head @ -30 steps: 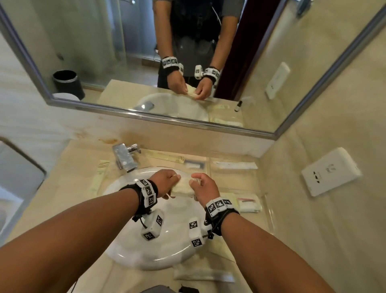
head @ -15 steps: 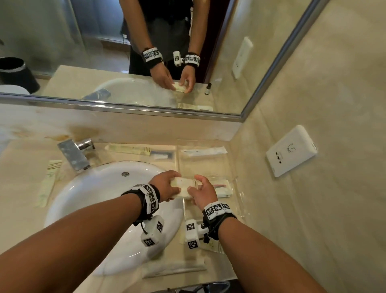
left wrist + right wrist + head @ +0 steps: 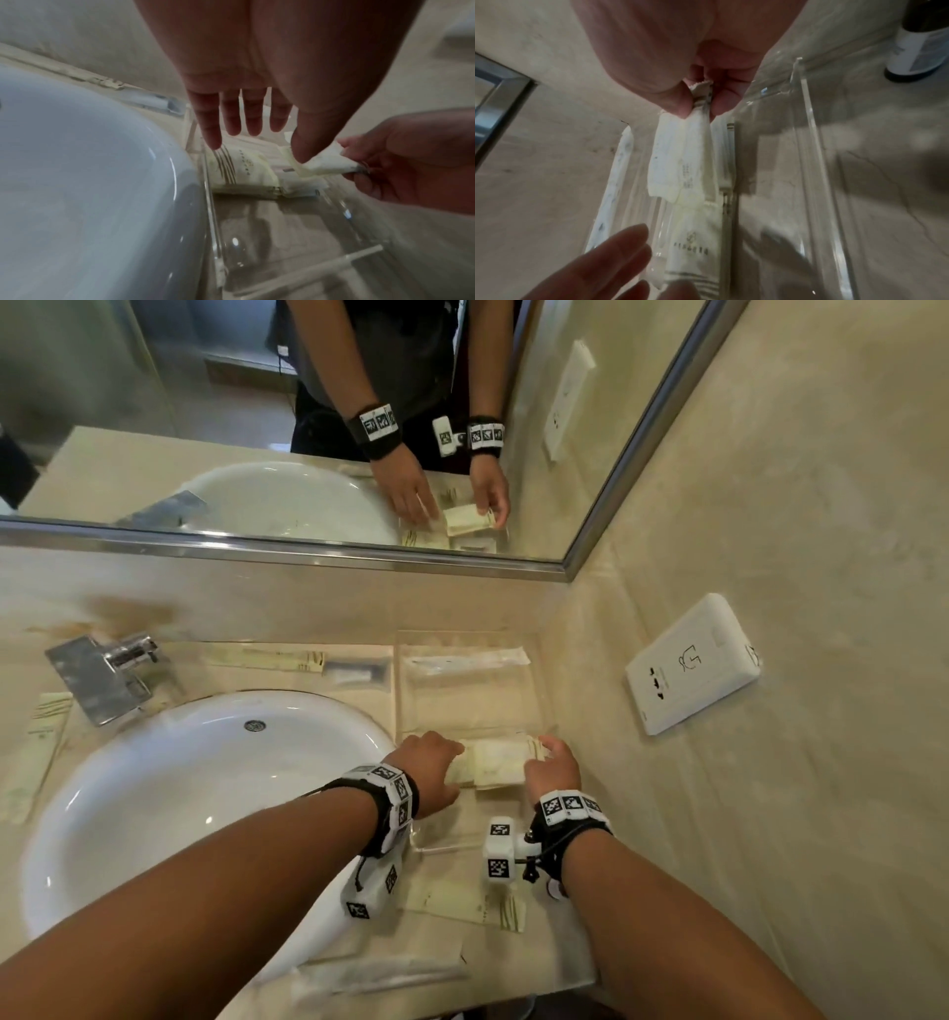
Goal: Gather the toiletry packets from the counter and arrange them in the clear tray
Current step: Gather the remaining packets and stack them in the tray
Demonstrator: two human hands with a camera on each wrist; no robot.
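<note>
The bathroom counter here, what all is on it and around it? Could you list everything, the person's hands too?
Clear tray: one, see-through, on the counter right of the sink.
Cream packets: a small stack, exact count unclear, in the tray, between the hands.
Long white packet: one, at the tray's far end.
Loose packets: at least four, cream or white, on the counter; one behind the sink, one far left, two at the near edge.
Sink: one, white.
Tap: one, chrome, behind the sink.
Mirror: one, silver frame, on the back wall.
Wall socket: one, white, right wall.
Dark bottle: one, white label, beside the tray.
Left hand: fingers straight, at the stack.
Right hand: pinches the stack's end.
</note>
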